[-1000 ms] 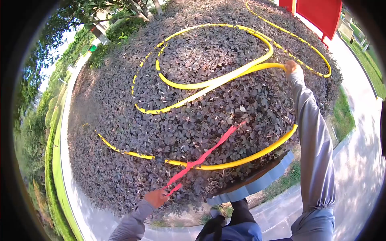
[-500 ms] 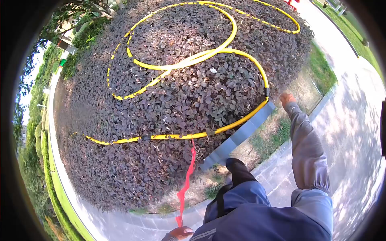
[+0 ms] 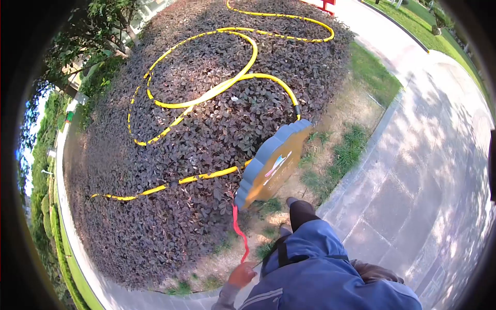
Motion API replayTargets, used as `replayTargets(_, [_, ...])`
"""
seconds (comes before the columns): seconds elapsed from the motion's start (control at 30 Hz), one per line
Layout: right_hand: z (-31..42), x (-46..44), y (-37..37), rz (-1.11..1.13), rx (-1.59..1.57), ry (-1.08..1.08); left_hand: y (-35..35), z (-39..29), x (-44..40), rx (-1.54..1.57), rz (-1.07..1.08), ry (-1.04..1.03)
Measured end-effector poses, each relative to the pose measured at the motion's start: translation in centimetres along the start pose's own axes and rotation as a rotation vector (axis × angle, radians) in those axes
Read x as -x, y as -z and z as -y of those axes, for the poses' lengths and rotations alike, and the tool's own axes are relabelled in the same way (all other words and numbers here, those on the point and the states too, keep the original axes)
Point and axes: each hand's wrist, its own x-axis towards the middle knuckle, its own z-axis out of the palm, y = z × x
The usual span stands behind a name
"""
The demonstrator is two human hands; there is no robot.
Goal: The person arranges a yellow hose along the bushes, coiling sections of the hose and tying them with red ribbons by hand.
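Observation:
My left hand (image 3: 243, 274), low in the view, is closed round the lower end of a red ribbon (image 3: 238, 230). The ribbon runs up to the lower left corner of a scalloped sign board (image 3: 281, 166); where its top end is fastened I cannot tell. Grey edging surrounds the board's brown face, which carries a small printed emblem and lettering. Part of a yellow hose (image 3: 209, 176) passes behind the board. Only the sleeve (image 3: 380, 272) of my right arm shows beside my jacket; the right hand itself is hidden.
The yellow hose loops across a low dark-leaved hedge (image 3: 206, 222). A strip of soil and grass (image 3: 346, 150) borders it, with a paved path (image 3: 392, 201) on the right. At the top stands a red object (image 3: 326, 6), partly cut off. Trees rise at upper left.
The board's brown face has come into view, where only its grey edge showed. My right arm has drawn back from beside the board to my body. The view has shifted right.

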Motion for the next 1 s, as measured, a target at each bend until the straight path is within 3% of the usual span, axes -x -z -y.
replayTargets(0.07, [0.0,0.8,-0.3,-0.046,-0.130,-0.012,-0.5,-0.8,-2.7,0.143,0.039,-0.041])
replayTargets(0.17, [-1.7,1.1,-0.3,-0.122,-0.311,-0.027,1.1,-10.2,-7.1,0.029,0.046,-0.231])
replayTargets(0.3, [-5.0,-1.3,4.4,-0.182,-0.456,-0.028,1.2,-21.2,-15.7,0.144,0.187,-0.386])
replayTargets(0.4, [-9.8,-5.1,10.1,-0.248,-0.548,-0.021,0.1,-29.1,-23.8,0.165,0.221,-0.510])
replayTargets(0.47, [-13.6,-6.6,15.2,-0.352,-0.621,-0.013,-1.4,-34.1,-29.7,0.257,0.322,-0.411])
replayTargets(0.57, [-15.3,-3.6,25.7,-0.583,-0.671,-0.032,-2.6,-45.5,-34.1,0.226,0.322,-0.579])
replayTargets(0.63, [-11.1,1.7,34.1,-0.618,-1.127,0.144,-2.4,-53.0,-37.0,0.210,0.337,-0.703])
replayTargets(0.73, [-3.0,8.7,46.1,-0.637,-1.169,0.533,-3.4,-62.7,-38.4,0.210,0.405,-0.845])
replayTargets(0.8, [3.0,11.1,52.0,-0.667,-1.134,0.915,-4.1,-67.4,-39.5,0.369,0.541,-1.005])
replayTargets(0.83, [2.8,9.3,54.8,-0.932,-0.333,0.950,-4.1,-69.4,-39.8,0.379,0.522,-1.014])
replayTargets(0.93, [9.6,11.7,59.3,-0.660,-0.557,1.171,-3.1,-73.8,-41.6,0.420,0.607,-1.132])
replayTargets(1.0, [12.2,12.5,61.4,-0.556,-0.659,1.200,-1.8,-75.4,-43.7,0.455,0.702,-1.028])
